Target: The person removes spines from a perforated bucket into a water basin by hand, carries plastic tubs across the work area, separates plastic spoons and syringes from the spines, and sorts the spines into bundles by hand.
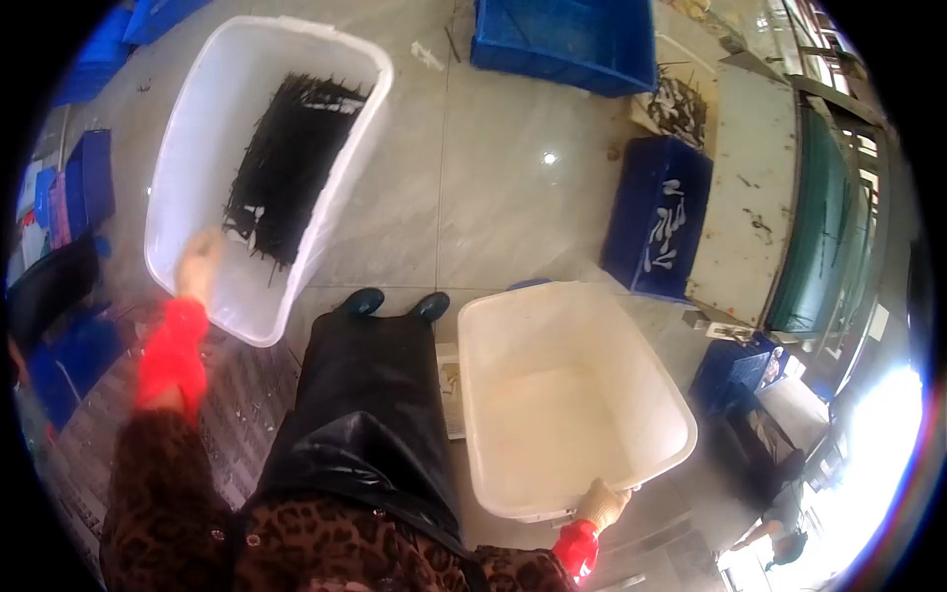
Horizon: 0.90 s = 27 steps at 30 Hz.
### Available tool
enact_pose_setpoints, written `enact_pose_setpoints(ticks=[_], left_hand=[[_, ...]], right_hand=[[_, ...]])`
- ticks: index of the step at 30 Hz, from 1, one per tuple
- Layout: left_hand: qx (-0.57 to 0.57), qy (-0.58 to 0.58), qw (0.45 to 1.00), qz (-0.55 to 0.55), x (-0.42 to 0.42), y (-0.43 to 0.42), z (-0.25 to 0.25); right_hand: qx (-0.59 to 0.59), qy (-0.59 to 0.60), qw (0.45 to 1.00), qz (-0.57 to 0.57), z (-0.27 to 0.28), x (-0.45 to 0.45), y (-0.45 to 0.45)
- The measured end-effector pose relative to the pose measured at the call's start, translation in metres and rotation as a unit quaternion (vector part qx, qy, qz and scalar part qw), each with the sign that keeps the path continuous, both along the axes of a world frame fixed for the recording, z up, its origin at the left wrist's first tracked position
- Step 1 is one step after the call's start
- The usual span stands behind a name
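Observation:
My right hand [603, 505], in a pale glove with a red cuff, is closed on the rim of a cream plastic tub [552, 395]. Only some cloudy pale tint shows on the bottom of that tub. On the other side, my left hand [200, 259] reaches over the near end of a white tub [187, 148]; motion smears its fingers, so whether they hold anything is hidden. Inside the white tub lies a dark mass of thin sticks or strips [296, 163] with a few whitish bits, a short way beyond my left hand.
Blue crates stand at the top [562, 49] and right [656, 217], the latter holding whitish pieces. A pale worn board [745, 197] runs along the right. My boots [429, 306] are between the tubs on a tiled floor [404, 227]. Another person [784, 538] is at lower right.

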State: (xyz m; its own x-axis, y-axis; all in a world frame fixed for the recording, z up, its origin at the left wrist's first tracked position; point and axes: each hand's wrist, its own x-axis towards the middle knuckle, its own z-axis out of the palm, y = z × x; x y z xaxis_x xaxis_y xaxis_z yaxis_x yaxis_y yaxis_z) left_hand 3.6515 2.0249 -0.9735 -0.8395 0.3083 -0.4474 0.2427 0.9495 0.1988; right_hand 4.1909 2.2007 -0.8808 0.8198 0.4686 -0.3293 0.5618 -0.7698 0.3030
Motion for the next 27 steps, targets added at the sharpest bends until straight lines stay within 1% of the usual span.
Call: enact_pose_setpoints(ticks=[1,2,3,4,5,6,7,8,9,10,11,12,13,14,15,16,17,19,20,21,22,23,25,26,27], left_hand=[[0.164,-0.12,0.971,0.125,0.036,0.009,0.0],[0.203,-0.23,0.929,0.21,0.073,0.039,0.021],[0.25,-0.284,0.911,0.163,0.096,0.044,0.016],[0.159,-0.361,0.879,0.267,0.116,0.056,0.013],[0.178,-0.448,0.823,0.303,0.14,0.048,-0.011],[0.076,-0.619,0.734,0.269,0.135,0.017,-0.08],[0.124,-0.519,0.806,0.255,0.178,0.112,0.025],[0.105,-0.538,0.82,0.161,0.192,0.124,0.024],[0.001,-0.509,0.844,-0.168,0.189,0.134,0.006],[-0.037,-0.523,0.851,-0.04,0.192,0.143,-0.007],[-0.082,-0.526,0.842,0.09,0.197,0.161,-0.01],[-0.086,-0.495,0.836,0.22,0.202,0.18,-0.012],[-0.089,-0.498,0.836,0.213,0.199,0.188,-0.022],[0.002,-0.455,0.886,0.093,0.195,0.187,-0.032],[0.095,-0.403,0.91,-0.03,0.191,0.2,-0.029],[0.098,-0.455,0.873,0.146,0.184,0.225,-0.037],[0.146,-0.455,0.867,0.139,0.175,0.233,-0.051],[0.038,-0.416,0.908,0.025,0.159,0.25,-0.058],[0.027,-0.414,0.91,0.017,0.154,0.259,-0.063],[0.016,-0.449,0.89,0.072,0.15,0.269,-0.07],[0.005,-0.481,0.867,0.128,0.145,0.276,-0.08],[-0.005,-0.477,0.871,0.121,0.141,0.277,-0.094],[0.054,-0.434,0.897,0.07,0.137,0.28,-0.127],[-0.001,-0.373,0.928,0.005,0.135,0.289,-0.135],[-0.056,-0.31,0.947,-0.061,0.136,0.302,-0.138]], right_hand=[[0.008,0.001,1.0,-0.002,0.007,0.0,0.001],[0.116,0.061,0.991,-0.019,0.013,0.001,-0.003],[0.224,0.117,0.967,-0.035,0.019,0.003,-0.003],[0.234,0.117,0.964,-0.042,0.03,0.001,0.005],[0.288,0.191,0.935,-0.073,0.043,-0.003,0.017],[0.341,0.264,0.897,-0.101,0.051,-0.006,0.026],[0.354,0.264,0.891,-0.106,0.052,-0.007,0.03],[0.369,0.281,0.88,-0.105,0.055,-0.007,0.032],[0.384,0.298,0.868,-0.103,0.056,-0.01,0.036],[0.401,0.303,0.857,-0.114,0.053,-0.018,0.039],[0.398,0.312,0.855,-0.119,0.052,-0.03,0.04],[0.387,0.313,0.856,-0.138,0.046,-0.04,0.042],[0.377,0.315,0.857,-0.156,0.038,-0.048,0.044],[0.376,0.33,0.851,-0.16,0.025,-0.05,0.039],[0.347,0.323,0.86,-0.191,0.009,-0.053,0.035],[0.354,0.323,0.85,-0.22,-0.014,-0.056,0.032],[0.362,0.325,0.837,-0.252,-0.037,-0.063,0.028],[0.316,0.359,0.818,-0.319,-0.068,-0.071,0.018],[0.29,0.396,0.795,-0.356,-0.074,-0.076,0.024],[0.247,0.413,0.783,-0.393,-0.099,-0.069,0.016],[0.241,0.413,0.797,-0.368,-0.133,-0.067,0.005],[0.234,0.416,0.81,-0.342,-0.162,-0.074,0.0],[0.242,0.419,0.802,-0.35,-0.195,-0.086,0.02],[0.172,0.389,0.829,-0.363,-0.209,-0.085,0.03],[0.099,0.359,0.849,-0.373,-0.224,-0.079,0.039]])
